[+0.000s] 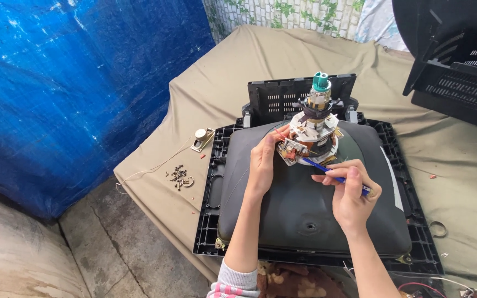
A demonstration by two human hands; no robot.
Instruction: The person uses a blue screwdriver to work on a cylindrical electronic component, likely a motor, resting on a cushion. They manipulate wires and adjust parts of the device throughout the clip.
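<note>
A dark picture tube (310, 204) lies face down in a black plastic frame (208, 204) on a cloth-covered surface. Its neck (318, 105) stands upright, with a copper-wound yoke (313, 140) around it and a teal cap on top. My left hand (263, 163) rests its fingers on the left side of the yoke, on a small white connector block (290, 153). My right hand (351, 196) grips a blue-handled screwdriver (327, 168) whose tip points at the base of the yoke.
A pile of small screws (179, 176) and a small round part on a wire (201, 138) lie on the tan cloth (222, 77) to the left. A black plastic rear housing (459, 60) sits at the upper right. A blue tarp (73, 88) hangs on the left.
</note>
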